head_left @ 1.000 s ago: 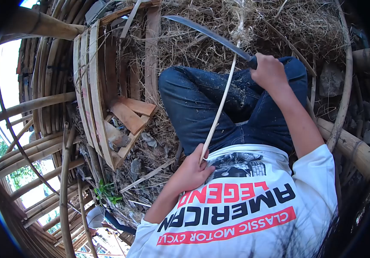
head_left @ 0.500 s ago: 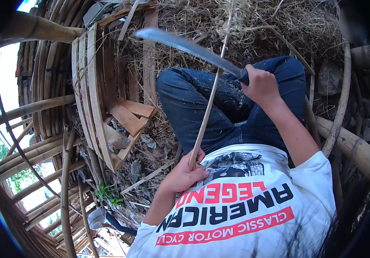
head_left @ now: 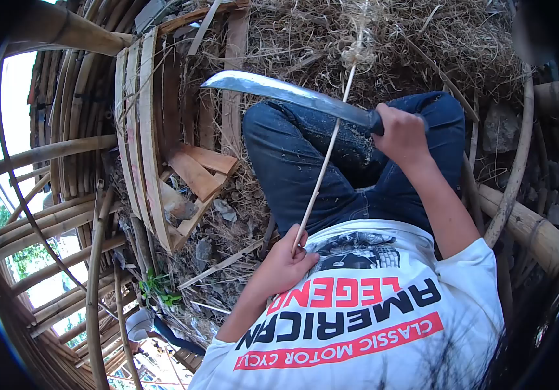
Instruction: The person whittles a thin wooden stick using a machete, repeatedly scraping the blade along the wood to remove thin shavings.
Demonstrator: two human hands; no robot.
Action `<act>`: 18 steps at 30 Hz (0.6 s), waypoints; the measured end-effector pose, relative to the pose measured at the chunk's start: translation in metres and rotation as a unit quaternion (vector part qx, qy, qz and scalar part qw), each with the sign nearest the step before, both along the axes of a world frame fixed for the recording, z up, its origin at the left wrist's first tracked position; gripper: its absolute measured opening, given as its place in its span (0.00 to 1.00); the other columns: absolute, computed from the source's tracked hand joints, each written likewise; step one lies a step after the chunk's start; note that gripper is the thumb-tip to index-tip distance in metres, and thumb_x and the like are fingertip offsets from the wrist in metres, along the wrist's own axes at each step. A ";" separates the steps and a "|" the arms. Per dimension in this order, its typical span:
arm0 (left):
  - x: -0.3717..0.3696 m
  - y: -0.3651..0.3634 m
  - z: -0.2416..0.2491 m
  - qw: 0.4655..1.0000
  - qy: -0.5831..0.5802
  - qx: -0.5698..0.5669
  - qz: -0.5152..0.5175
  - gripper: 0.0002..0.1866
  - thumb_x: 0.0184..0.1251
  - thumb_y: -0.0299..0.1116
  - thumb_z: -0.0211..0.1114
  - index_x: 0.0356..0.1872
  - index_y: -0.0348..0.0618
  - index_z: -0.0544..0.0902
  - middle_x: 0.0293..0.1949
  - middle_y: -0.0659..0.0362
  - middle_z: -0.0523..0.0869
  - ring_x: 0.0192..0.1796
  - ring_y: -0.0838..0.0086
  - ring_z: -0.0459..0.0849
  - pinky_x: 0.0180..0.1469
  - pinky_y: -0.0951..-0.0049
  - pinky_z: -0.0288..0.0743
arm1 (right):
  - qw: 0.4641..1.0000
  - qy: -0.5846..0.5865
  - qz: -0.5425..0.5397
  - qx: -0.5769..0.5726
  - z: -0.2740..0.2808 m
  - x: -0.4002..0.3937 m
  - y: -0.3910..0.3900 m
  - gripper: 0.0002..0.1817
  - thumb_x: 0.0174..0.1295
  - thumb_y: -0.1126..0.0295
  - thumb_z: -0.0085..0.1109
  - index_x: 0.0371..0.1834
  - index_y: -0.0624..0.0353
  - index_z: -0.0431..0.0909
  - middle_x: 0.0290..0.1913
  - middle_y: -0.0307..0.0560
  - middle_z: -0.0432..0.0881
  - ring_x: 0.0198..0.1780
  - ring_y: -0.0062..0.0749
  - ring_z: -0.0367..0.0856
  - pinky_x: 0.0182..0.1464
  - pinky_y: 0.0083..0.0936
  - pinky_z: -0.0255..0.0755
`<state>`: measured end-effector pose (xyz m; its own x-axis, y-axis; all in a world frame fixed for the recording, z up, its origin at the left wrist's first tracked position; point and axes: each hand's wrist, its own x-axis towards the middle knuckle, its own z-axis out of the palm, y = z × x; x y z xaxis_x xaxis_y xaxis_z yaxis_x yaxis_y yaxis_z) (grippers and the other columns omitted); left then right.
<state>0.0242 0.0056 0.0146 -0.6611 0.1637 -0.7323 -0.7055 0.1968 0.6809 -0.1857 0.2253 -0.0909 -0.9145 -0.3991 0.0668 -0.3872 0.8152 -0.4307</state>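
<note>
My left hand point(head_left: 285, 265) is closed around the lower end of a long, thin bamboo strip point(head_left: 318, 179), close to my shirt. From there the strip runs up and away over my lap, and pale curls of shavings point(head_left: 357, 56) cluster near its far part. My right hand point(head_left: 402, 135) grips the dark handle of a machete point(head_left: 276, 91) above my thigh. Its broad blade points left and crosses the strip, edge-to-strip contact showing near the handle end.
Curled shavings point(head_left: 416, 42) cover the ground beyond my knees. A slatted wooden crate point(head_left: 143, 130) stands at left beside bamboo framing point(head_left: 39, 159). On the right lie a thick bamboo pole point(head_left: 520, 221) and a rock point(head_left: 499, 127). Part of another person point(head_left: 142, 325) shows at lower left.
The machete has moved slightly toward my body and its blade lies lower across the strip. The strip now shows a thinner side. My left hand keeps its hold.
</note>
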 end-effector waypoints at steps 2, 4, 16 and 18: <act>-0.004 0.008 0.014 0.989 0.039 -0.133 -0.049 0.12 0.66 0.27 0.63 0.37 0.41 0.65 0.20 0.62 0.67 0.20 0.78 0.66 0.25 0.74 0.60 | 0.999 -0.011 -0.043 0.013 -0.011 -0.006 0.006 0.12 0.50 0.66 0.67 0.32 0.57 0.74 0.28 0.53 0.84 0.34 0.51 0.85 0.38 0.45 0.78; -0.005 0.013 0.017 0.982 0.043 -0.173 -0.054 0.12 0.67 0.30 0.62 0.38 0.40 0.65 0.20 0.55 0.70 0.20 0.69 0.69 0.26 0.69 0.62 | 0.989 -0.056 -0.126 0.053 -0.015 -0.016 0.008 0.13 0.52 0.62 0.66 0.34 0.58 0.76 0.30 0.55 0.84 0.36 0.53 0.85 0.39 0.46 0.78; -0.012 0.026 0.015 0.958 0.116 -0.259 -0.036 0.14 0.71 0.37 0.57 0.41 0.35 0.68 0.20 0.38 0.79 0.28 0.40 0.80 0.31 0.47 0.72 | 0.962 -0.250 -0.008 -0.106 0.018 0.072 -0.002 0.11 0.52 0.69 0.65 0.34 0.60 0.74 0.27 0.62 0.80 0.35 0.65 0.80 0.33 0.46 0.72; -0.009 0.027 0.009 0.958 0.110 -0.261 -0.042 0.15 0.72 0.38 0.57 0.41 0.34 0.68 0.21 0.38 0.79 0.28 0.41 0.80 0.32 0.48 0.73 | 0.967 -0.244 -0.002 -0.075 0.018 0.068 0.000 0.11 0.52 0.68 0.66 0.34 0.59 0.75 0.27 0.62 0.81 0.34 0.65 0.79 0.32 0.45 0.72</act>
